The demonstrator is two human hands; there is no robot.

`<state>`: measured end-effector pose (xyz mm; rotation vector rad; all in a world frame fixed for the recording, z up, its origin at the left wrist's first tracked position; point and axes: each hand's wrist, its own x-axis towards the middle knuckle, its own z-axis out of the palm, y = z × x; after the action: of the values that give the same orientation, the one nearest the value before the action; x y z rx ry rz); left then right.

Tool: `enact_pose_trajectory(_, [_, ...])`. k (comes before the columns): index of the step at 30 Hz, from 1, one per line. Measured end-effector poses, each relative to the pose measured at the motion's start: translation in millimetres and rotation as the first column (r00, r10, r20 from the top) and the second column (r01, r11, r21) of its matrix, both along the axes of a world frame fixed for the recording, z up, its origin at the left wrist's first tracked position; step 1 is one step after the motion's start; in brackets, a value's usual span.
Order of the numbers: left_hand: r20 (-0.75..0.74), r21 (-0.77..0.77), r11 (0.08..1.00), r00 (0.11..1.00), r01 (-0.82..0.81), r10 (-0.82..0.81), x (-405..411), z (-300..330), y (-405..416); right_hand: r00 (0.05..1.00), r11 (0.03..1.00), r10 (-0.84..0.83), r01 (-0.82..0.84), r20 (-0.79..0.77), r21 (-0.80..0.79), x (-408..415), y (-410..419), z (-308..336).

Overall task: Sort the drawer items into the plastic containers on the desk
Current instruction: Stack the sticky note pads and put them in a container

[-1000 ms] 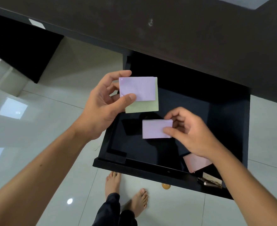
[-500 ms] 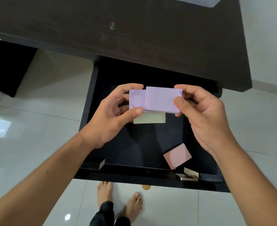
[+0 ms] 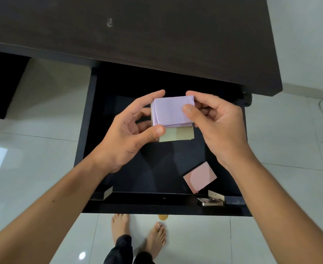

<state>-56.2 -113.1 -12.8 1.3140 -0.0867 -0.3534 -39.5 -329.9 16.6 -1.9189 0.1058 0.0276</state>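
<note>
the main risk, as a judgement, is the loose stack slipping: the purple notes (image 3: 171, 111) sit skewed on top of the pale green pad (image 3: 177, 134), edges not lined up, so a careless lift toward the surface (image 3: 157, 35) could let a pad slide out and drop back into the drawer (image 3: 84, 130) or onto the floor. the plastic containers are out of view, so the carry has to go up and over the surface edge blind from here.

both hands hover above the open drawer, forearms angled in from the lower corners. the left hand (image 3: 126, 134) cups the stack from its left side, thumb clamped on the lower corner and forefinger curled over the top edge. the right hand (image 3: 219, 121) pinches the right edge, thumb pressed on the purple face, other fingers (image 3: 204, 111) folded behind.

a pink pad (image 3: 199, 177) lies on the drawer floor near the front right, with a metallic clip (image 3: 210, 201) just beside the front wall, both yet to be collected.
</note>
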Motion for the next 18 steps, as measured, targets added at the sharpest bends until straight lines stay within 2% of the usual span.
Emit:
enact_pose_trajectory(10, [0.01, -0.043, 0.999, 0.999, -0.031, 0.031, -1.5, -9.8, -5.2, 1.0, 0.999, -0.008, 0.008, 0.008, -0.038, -7.9, 5.9, -9.7])
enact_pose_trajectory(18, [0.01, -0.042, 0.998, 0.999, -0.046, 0.046, -3.0, -15.5, -5.8, 0.999, 0.997, 0.02, -0.023, 0.036, 0.08, -16.4, -1.8, -10.8])
